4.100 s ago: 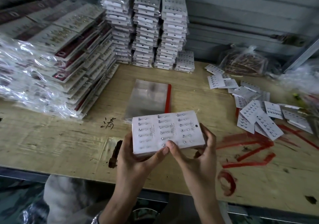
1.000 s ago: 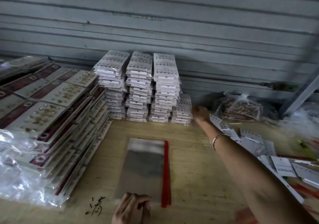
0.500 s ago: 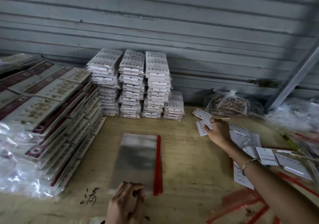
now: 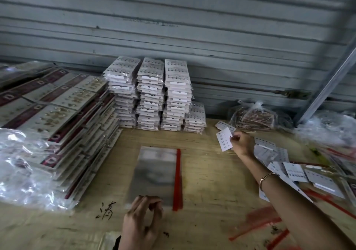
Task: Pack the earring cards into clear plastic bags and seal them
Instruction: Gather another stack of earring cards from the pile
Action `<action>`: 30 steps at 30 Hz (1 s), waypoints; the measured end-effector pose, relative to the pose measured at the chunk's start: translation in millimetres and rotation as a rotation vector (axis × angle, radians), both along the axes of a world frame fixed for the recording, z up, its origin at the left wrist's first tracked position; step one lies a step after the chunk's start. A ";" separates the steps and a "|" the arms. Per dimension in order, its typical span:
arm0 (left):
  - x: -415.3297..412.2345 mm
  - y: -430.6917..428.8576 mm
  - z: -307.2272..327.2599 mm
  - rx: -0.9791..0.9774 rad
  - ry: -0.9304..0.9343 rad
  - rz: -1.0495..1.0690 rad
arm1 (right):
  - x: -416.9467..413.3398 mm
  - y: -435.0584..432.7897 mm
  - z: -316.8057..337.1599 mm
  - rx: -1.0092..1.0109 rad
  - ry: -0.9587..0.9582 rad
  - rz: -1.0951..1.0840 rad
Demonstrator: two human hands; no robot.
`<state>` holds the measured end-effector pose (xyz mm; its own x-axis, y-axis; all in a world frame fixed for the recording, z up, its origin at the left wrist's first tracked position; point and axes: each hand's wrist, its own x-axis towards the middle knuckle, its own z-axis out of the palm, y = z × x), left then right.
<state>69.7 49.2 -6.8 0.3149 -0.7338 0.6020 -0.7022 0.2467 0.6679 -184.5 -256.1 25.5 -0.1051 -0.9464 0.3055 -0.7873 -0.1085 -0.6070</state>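
While slanting heaps of bagged maroon-striped cards [image 4: 57,115] crowd the left of the wooden table [image 4: 208,182], stacks of packed white cards [image 4: 152,95] stand against the ribbed shutter [image 4: 173,28] behind, and a knotted bag of reddish goods [image 4: 254,117] sits farther right, near the wall. Nothing lies over the pile of clear plastic bags [image 4: 156,172] at the middle; its long axis runs away from the person, with a red strip along its right edge. The left hand [image 4: 142,222] is palm down at the pile's near end, fingers curled, thumb and fingertips pinching the near edge. Right of the pile, above the table, a white earring card [image 4: 224,139] is held nearly upright, its top leaning slightly left, studs facing the camera. The right hand [image 4: 241,143], arm stretched forward with a bracelet [image 4: 267,177] at the wrist, pinches the card's right edge between thumb and fingers. Loose earring cards [image 4: 294,170] lie scattered beneath and beyond that arm, overlapping one another
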 end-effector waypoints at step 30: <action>-50.2 -36.3 25.4 0.608 1.945 -0.648 | 42.1 223.1 10.6 -0.136 0.004 0.969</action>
<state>19.5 12.9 18.6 -0.2268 -0.8939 -0.3868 0.8751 -0.3613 0.3219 -142.4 -33.0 36.1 0.7010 -0.5785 0.4171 -0.3221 -0.7787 -0.5385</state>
